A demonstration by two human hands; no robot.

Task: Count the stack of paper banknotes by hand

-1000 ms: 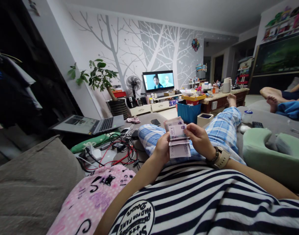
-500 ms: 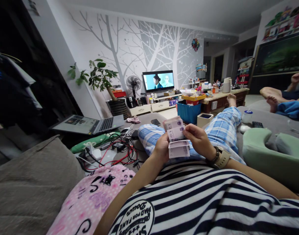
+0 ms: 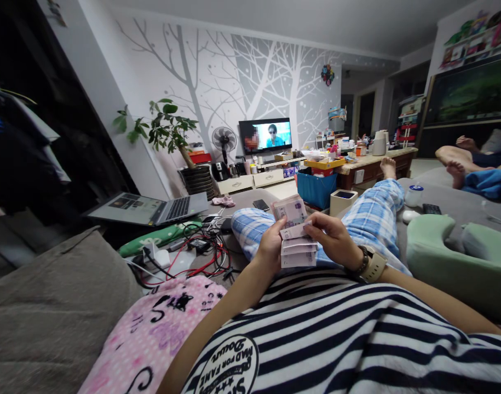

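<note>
A stack of purplish banknotes [image 3: 290,212] sits in my left hand [image 3: 272,241], which is closed around its left side with the thumb on top. Several notes are folded down toward my body, their pale ends showing in steps at the bottom. My right hand [image 3: 331,236] pinches the right edge of one bent note between thumb and fingers. A bead bracelet and a pale watch [image 3: 373,264] circle my right wrist. Both hands are above my lap, over blue plaid trousers [image 3: 369,213].
On the left lie an open laptop [image 3: 151,210], tangled cables [image 3: 209,251] and a pink blanket [image 3: 163,323]. A phone [image 3: 260,204] lies past my knee. At right are a green neck pillow [image 3: 447,257], a lidded jar [image 3: 414,195] and a remote [image 3: 431,209]. Another person's legs [image 3: 459,158] rest beyond.
My right hand has bent the top note down toward me, uncovering the note beneath it. The other person's hand at far right has lowered. The television picture differs.
</note>
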